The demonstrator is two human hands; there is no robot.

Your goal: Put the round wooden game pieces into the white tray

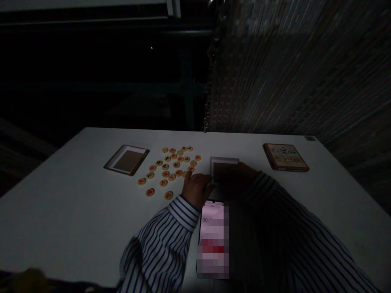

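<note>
A small open box (224,159) with pale walls and a brown bottom stands on the white table in front of me. My left hand (197,189) has its fingers bent at the near left corner of this box, beside the closest xiangqi pieces. Around the right side of the box is my right hand (238,177), deep in shadow, so its fingers show only in part. To the left lie several round wooden xiangqi pieces (165,174) with red or black characters, some apparently blank, loosely scattered.
A shallow open box part (115,167) rests at the left of the white table (76,211). At the right is a closed printed box (286,157). A lit phone (212,236) lies below my hands. Behind the table hangs a string curtain (259,73); the room is dark.
</note>
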